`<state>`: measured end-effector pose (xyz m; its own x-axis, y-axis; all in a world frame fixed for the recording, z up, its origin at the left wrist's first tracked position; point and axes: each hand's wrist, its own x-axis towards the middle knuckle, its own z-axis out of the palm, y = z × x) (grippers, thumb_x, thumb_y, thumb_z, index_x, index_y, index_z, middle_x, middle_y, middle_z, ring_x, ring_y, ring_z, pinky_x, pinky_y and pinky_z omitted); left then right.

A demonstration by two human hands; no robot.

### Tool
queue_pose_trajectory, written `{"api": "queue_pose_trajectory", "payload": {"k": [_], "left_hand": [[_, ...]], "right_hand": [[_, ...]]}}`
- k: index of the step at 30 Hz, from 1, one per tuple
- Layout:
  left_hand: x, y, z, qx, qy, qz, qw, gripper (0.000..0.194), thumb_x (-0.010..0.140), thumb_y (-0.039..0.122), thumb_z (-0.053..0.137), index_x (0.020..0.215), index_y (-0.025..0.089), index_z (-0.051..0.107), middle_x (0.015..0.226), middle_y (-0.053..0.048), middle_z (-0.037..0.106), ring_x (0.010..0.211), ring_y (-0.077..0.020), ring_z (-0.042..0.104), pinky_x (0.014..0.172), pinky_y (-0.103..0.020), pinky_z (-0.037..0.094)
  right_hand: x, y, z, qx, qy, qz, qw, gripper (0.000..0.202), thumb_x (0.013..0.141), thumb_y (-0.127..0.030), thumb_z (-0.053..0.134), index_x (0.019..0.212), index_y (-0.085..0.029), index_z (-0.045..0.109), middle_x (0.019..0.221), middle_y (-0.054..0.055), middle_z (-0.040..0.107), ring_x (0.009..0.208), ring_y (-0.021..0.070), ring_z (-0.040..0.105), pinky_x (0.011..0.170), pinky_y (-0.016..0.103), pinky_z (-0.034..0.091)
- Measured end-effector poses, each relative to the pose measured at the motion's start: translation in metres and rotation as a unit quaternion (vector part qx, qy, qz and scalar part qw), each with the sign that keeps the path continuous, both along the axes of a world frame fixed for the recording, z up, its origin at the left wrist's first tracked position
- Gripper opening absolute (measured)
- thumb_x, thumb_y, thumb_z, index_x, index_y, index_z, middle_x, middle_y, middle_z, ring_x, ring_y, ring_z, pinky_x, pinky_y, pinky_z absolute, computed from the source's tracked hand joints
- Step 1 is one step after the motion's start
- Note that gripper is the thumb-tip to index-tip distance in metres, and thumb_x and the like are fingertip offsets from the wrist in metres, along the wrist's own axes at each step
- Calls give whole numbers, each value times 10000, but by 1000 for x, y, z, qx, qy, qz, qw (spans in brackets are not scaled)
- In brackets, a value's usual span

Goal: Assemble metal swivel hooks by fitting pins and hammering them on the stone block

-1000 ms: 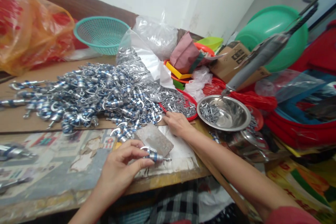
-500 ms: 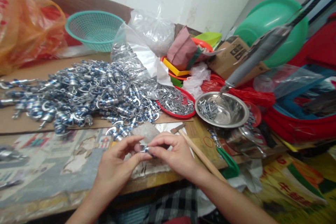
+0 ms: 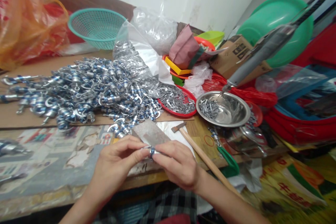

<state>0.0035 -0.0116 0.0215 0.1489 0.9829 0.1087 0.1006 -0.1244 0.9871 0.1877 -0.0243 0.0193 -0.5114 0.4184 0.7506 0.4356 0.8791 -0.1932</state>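
A small silver-and-blue metal fitting [image 3: 152, 152] is pinched between my two hands just above the table's front edge. My left hand [image 3: 118, 161] grips its left end with thumb and index finger. From the other side, my right hand [image 3: 180, 164] closes thumb and fingers on the right end, and the fingertips hide part of it. Right behind the hands lies a flat grey metal block [image 3: 150, 133]. A hammer [image 3: 202, 152] with a wooden handle rests to the right. Many similar fittings are heaped in a pile [image 3: 89, 91] on cardboard at the left.
Behind the hands sit a red plate [image 3: 194, 110] of small metal parts and a steel bowl [image 3: 236, 113] with pins. A grey hanging tool [image 3: 259, 56] reaches down over the bowl. A green-handled tool [image 3: 228, 162] lies at right. A teal basket [image 3: 97, 38] stands at the back.
My right hand has turned and its fingers have shifted on the fitting, so the blue band shows more now. The view has moved slightly, and more of the grey block is visible.
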Motion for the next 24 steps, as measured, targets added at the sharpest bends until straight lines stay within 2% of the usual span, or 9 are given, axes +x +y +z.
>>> {"api": "queue_pose_trajectory", "payload": {"k": [3, 6, 8, 12, 14, 18, 21, 23, 24], "left_hand": [[-3, 1, 5, 30, 58, -33, 997, 74, 692, 239, 669, 632, 236, 713, 668, 3, 665, 662, -144, 607, 639, -227, 449], [-4, 2, 9, 69, 80, -21, 994, 83, 697, 239, 660, 632, 242, 711, 750, -3, 663, 755, -152, 613, 700, -223, 451], [-4, 2, 10, 58, 81, -26, 995, 87, 701, 249, 656, 635, 246, 713, 801, -3, 689, 804, -160, 624, 742, -224, 456], [-2, -2, 11, -68, 52, -32, 996, 122, 671, 314, 665, 722, 221, 727, 746, -12, 740, 720, -182, 658, 691, -256, 506], [1, -4, 9, -137, 10, 0, 991, 283, 582, 323, 718, 832, 191, 717, 772, -26, 752, 732, -206, 670, 684, -281, 531], [5, -3, 3, -203, -54, 19, 977, 557, 505, 314, 765, 1015, 139, 626, 812, -50, 744, 786, -226, 676, 728, -312, 546], [5, 1, 0, -210, -86, -15, 974, 625, 578, 322, 749, 1133, 161, 511, 819, -40, 719, 813, -217, 673, 738, -314, 539], [4, 4, 1, -213, -103, -41, 971, 633, 602, 313, 744, 1149, 187, 452, 819, -32, 704, 827, -217, 672, 730, -310, 533], [3, 5, 2, -216, -107, -52, 969, 623, 606, 305, 743, 1138, 195, 438, 807, -28, 699, 820, -217, 674, 722, -308, 531]], "right_hand": [[6, 3, 4, 62, -55, 23, 996, 186, 836, -55, 492, 963, -46, 629, 912, 166, 686, 887, 217, 624, 727, 327, 527], [5, 6, 7, 53, -36, 13, 998, 189, 827, -52, 501, 943, -53, 650, 921, 166, 694, 871, 209, 637, 715, 319, 535], [2, 5, 5, 21, 2, -9, 1000, 193, 809, -46, 524, 932, -85, 667, 913, 144, 701, 810, 182, 649, 676, 290, 537], [-8, -2, 1, -91, 92, -36, 991, 139, 773, -84, 607, 873, -104, 701, 841, 119, 710, 736, 153, 667, 660, 232, 545], [-12, -4, 2, -153, 125, -41, 979, 123, 768, -113, 625, 853, -97, 712, 803, 117, 712, 716, 151, 671, 651, 214, 546], [-3, 9, 12, -266, 72, -68, 959, 95, 761, -185, 655, 812, -155, 729, 736, 52, 716, 661, 134, 660, 616, 210, 530], [24, 42, 13, -237, 43, -203, 949, 153, 820, -168, 576, 877, -173, 718, 883, 58, 717, 815, 148, 657, 762, 256, 512], [45, 68, 9, -229, -26, -326, 917, 238, 844, -117, 505, 971, -180, 696, 1007, 79, 695, 940, 173, 632, 855, 307, 476], [55, 80, 6, -238, -46, -339, 909, 228, 820, -106, 531, 948, -179, 706, 993, 88, 700, 935, 196, 635, 861, 330, 469]]}}
